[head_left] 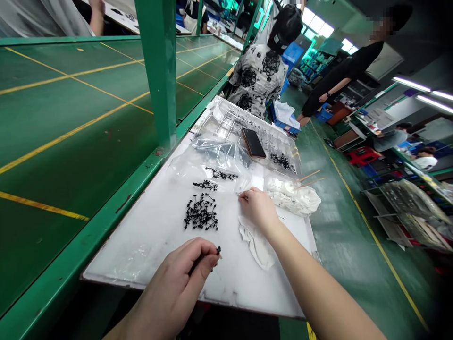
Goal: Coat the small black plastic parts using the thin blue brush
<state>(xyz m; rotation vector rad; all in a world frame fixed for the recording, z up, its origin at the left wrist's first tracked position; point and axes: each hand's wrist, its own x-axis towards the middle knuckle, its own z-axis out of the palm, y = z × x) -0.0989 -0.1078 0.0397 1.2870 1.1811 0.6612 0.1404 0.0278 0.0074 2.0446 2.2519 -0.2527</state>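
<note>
Near the front edge of the white board, my left hand pinches a small black part between thumb and fingertips. My right hand is farther forward, its fingers closed together low over the board; what they hold, if anything, is hidden. Beyond my left hand lies a loose pile of small black branched parts. Two smaller groups, a middle group and a far group, lie behind it. A crumpled white cloth rests under my right forearm and wrist.
Behind the parts are a clear plastic bag, a phone and a clear compartment tray. A white bundle with thin sticks lies right. A green post stands beside the green conveyor. Other people sit and stand beyond.
</note>
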